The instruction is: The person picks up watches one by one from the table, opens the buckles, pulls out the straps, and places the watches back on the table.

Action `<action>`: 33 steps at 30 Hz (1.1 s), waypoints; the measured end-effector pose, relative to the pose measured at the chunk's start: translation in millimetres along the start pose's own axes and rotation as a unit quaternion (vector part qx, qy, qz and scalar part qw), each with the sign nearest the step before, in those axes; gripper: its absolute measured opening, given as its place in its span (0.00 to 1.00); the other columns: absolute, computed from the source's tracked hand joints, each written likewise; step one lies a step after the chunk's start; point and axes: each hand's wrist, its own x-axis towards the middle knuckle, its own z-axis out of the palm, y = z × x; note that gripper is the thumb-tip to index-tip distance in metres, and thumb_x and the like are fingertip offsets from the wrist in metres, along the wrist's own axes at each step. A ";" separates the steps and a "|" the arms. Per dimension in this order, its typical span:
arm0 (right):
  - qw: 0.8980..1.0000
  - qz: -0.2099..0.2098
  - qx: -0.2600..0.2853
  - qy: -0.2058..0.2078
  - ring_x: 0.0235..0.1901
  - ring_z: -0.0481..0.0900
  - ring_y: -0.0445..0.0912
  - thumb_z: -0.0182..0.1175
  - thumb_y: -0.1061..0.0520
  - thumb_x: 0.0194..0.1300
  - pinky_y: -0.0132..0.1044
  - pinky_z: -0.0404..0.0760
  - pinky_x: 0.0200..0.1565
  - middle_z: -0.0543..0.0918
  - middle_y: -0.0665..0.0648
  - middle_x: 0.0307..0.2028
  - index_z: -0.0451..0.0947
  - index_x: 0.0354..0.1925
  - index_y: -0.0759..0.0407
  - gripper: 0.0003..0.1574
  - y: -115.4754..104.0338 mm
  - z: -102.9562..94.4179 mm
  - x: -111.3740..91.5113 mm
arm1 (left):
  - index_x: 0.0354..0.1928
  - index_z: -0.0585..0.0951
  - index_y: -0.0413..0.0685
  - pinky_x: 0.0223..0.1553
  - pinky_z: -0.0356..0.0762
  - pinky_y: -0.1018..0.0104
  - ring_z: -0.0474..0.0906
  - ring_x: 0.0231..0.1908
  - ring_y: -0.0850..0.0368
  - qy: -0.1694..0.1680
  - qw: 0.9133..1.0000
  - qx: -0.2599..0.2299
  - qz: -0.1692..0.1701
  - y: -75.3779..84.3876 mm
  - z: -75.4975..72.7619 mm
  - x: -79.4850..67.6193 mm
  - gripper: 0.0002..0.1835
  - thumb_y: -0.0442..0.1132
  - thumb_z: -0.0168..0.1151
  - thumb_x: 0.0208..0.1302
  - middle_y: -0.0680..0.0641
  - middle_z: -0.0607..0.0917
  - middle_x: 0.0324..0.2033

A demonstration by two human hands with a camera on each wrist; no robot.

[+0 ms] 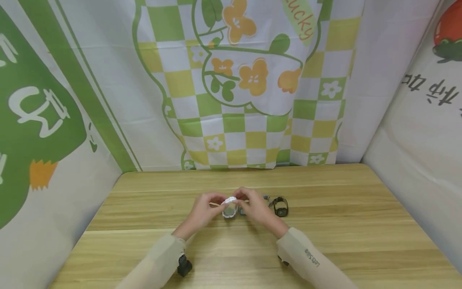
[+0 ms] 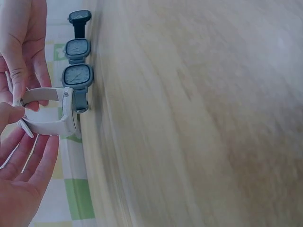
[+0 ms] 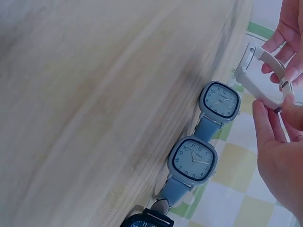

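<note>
"What is shown in the head view?"

"A white wristwatch is held over the wooden table, pinched by both the left hand and the right hand. A black wristwatch is seen on the table, just past the right hand."

"And in the left wrist view?"

"The white strap is seen curved into a loop, its end region caught between the fingertips of the two hands. Work on the fastening is judged to be in hand; whether it is being done up or undone cannot be told. For the next move, a steady pinch on both strap ends would seem to be needed."

"What is added by the right wrist view?"

"A blue-grey wristwatch and a matching wristwatch are lined up near the held one, followed by the black one. No container is seen in any view."
</note>
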 end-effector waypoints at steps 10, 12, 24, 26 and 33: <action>1.000 0.005 0.005 0.017 0.44 0.89 0.54 0.63 0.67 0.74 0.39 0.89 0.46 0.89 0.62 0.42 0.83 0.46 0.67 0.05 -3.2 -0.5 -2.1 | 0.46 0.88 0.33 0.42 0.90 0.64 0.88 0.43 0.46 0.005 1.000 0.002 0.004 1.7 1.3 -0.8 0.07 0.29 0.70 0.69 0.38 0.91 0.41; 1.000 0.003 0.006 0.022 0.43 0.89 0.54 0.64 0.68 0.73 0.38 0.89 0.46 0.89 0.63 0.42 0.83 0.46 0.68 0.05 -2.6 -0.6 -2.1 | 0.45 0.88 0.33 0.42 0.90 0.64 0.88 0.42 0.46 0.008 1.000 0.000 0.004 1.3 1.8 -1.4 0.07 0.28 0.70 0.68 0.38 0.91 0.41; 0.999 -0.002 0.023 0.032 0.44 0.89 0.55 0.64 0.68 0.73 0.37 0.89 0.45 0.89 0.64 0.42 0.83 0.46 0.68 0.05 -0.8 -1.5 -4.1 | 0.44 0.89 0.35 0.43 0.89 0.65 0.88 0.45 0.46 0.036 0.999 -0.031 -0.002 -4.0 7.4 -3.9 0.07 0.28 0.72 0.66 0.39 0.91 0.41; 0.999 -0.001 0.027 0.035 0.43 0.89 0.56 0.64 0.68 0.72 0.37 0.89 0.45 0.89 0.64 0.42 0.83 0.46 0.68 0.05 -1.0 -1.4 -4.3 | 0.44 0.89 0.35 0.42 0.89 0.66 0.88 0.44 0.48 0.044 0.998 -0.038 -0.006 -3.8 7.8 -4.4 0.07 0.27 0.73 0.65 0.40 0.91 0.41; 0.999 -0.001 0.032 0.038 0.42 0.89 0.55 0.65 0.68 0.72 0.36 0.89 0.44 0.89 0.64 0.42 0.83 0.46 0.68 0.05 -1.2 -1.7 -5.4 | 0.44 0.89 0.35 0.42 0.87 0.69 0.86 0.42 0.57 0.051 0.997 -0.060 -0.022 -3.7 8.2 -6.6 0.08 0.25 0.73 0.63 0.40 0.90 0.40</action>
